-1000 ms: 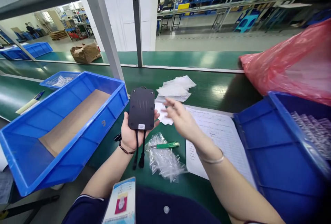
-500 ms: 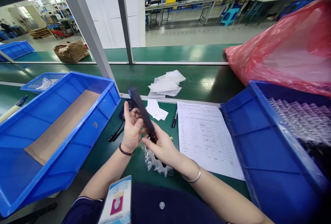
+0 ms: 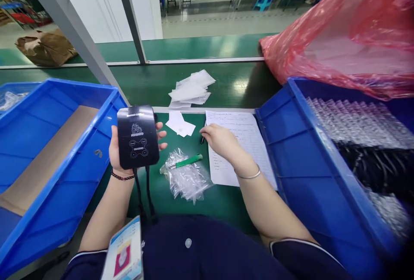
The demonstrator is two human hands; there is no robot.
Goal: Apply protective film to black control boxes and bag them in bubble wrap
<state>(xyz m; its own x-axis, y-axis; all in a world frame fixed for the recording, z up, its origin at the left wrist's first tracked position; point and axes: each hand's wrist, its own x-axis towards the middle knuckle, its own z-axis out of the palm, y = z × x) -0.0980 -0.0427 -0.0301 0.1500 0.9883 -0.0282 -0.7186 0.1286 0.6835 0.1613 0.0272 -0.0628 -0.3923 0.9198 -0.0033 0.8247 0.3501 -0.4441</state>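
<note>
My left hand (image 3: 115, 155) holds up a flat black control box (image 3: 138, 137), its face with white RHINO lettering and round button marks turned towards me. Two black cables (image 3: 148, 189) hang from its lower edge. Beside the left margin of a printed form (image 3: 241, 150), my right hand (image 3: 221, 141) pinches a dark pen (image 3: 202, 139), most of which the fingers cover. Between my hands lies a heap of clear plastic bags (image 3: 187, 180) with a green-handled tool (image 3: 189, 161) on top. Small white paper pieces (image 3: 180, 124) lie just behind.
To the left stands a blue bin (image 3: 77, 176) with cardboard inside. A second blue bin (image 3: 304, 176) at right holds bubble-wrapped things (image 3: 362, 129), under a red plastic bag (image 3: 323, 51). White packets (image 3: 192, 88) lie further back. A metal post (image 3: 74, 34) rises at left.
The control box, edge-on between both hands before, now faces me in my left hand. My right hand has left it and moved right to the pen. The view has tilted down.
</note>
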